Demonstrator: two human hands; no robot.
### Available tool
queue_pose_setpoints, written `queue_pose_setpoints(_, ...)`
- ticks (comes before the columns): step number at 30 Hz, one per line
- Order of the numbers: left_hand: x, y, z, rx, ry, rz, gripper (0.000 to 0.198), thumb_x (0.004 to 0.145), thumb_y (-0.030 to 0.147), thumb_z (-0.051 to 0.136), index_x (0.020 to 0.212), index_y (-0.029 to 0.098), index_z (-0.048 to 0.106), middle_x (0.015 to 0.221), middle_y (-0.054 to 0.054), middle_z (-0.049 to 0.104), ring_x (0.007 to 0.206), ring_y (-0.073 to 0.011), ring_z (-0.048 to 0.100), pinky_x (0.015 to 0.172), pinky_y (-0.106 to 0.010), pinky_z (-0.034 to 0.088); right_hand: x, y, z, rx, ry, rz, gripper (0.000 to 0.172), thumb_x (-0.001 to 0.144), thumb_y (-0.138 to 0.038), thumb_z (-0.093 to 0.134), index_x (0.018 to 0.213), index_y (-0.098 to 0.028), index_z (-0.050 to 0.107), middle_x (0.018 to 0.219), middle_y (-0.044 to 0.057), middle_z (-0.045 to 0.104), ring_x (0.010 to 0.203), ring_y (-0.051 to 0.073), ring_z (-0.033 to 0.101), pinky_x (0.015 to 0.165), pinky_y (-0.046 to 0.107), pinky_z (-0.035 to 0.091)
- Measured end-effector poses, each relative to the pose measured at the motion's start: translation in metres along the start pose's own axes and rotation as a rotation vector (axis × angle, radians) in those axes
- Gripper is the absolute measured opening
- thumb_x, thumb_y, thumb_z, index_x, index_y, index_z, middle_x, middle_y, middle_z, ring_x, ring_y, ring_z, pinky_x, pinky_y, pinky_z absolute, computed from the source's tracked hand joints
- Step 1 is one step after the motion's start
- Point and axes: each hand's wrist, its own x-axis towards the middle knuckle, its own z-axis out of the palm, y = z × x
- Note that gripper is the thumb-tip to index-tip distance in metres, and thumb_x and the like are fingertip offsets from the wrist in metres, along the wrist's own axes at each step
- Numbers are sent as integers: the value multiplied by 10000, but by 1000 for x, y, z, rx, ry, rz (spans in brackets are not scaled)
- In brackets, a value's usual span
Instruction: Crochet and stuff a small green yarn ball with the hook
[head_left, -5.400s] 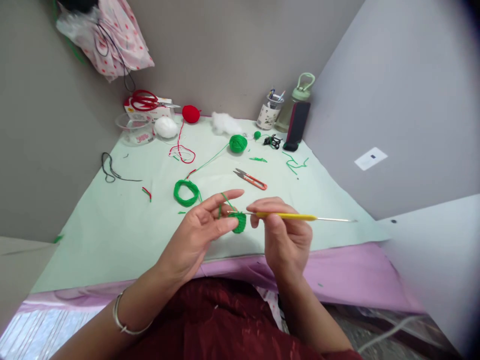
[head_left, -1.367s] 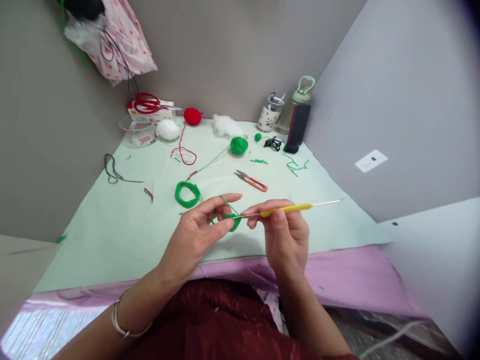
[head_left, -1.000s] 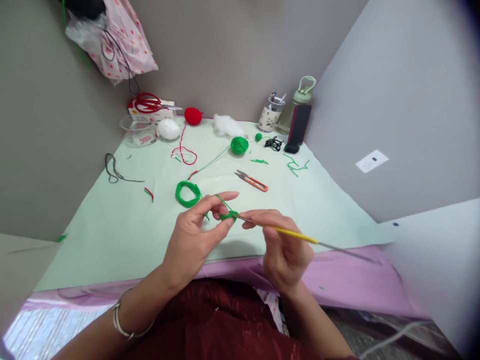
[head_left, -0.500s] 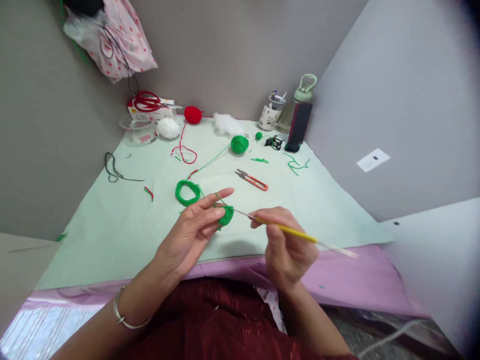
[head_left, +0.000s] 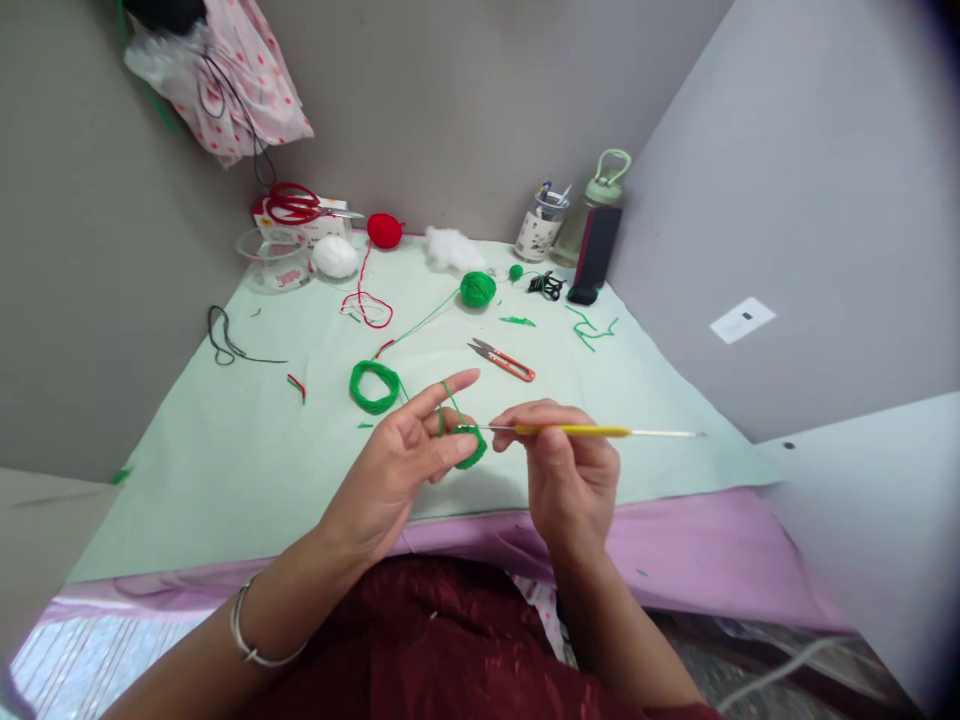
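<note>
Between the thumb and fingers of my left hand (head_left: 401,455) is a small green crochet piece (head_left: 471,447), partly hidden by the thumb. Green yarn runs over my raised left index finger down to the piece. My right hand (head_left: 566,460) grips a crochet hook (head_left: 577,431) by its yellow handle, held nearly level. The hook's thin metal tip meets the top edge of the piece. Beyond my left hand lies a loose coil of green yarn (head_left: 352,385), and a strand leads back to a green yarn ball (head_left: 478,290).
Orange thread snips (head_left: 502,360) lie beyond my hands. Farther back are a red yarn ball (head_left: 385,231), a white yarn ball (head_left: 334,257), white stuffing (head_left: 453,249), a pen cup (head_left: 538,232) and a bottle (head_left: 574,235). Red-handled scissors (head_left: 294,203) rest on a box at the back left.
The crochet piece and my left hand have shifted slightly right and toward me. The hook has turned from a downward slant to nearly level, its tip still at the piece.
</note>
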Motion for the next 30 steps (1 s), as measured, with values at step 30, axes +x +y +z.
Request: queue_pose_setpoints(30,7,-4,-3,-249,71,-70,445,755,211,922,1191,193,839,762,35,610,686,-68,505,734,-199,483,-4,0,0,-428,7,-211,220,1031,-183,620,1111,-268,806,916,42,768,810,194,709,713,363,601)
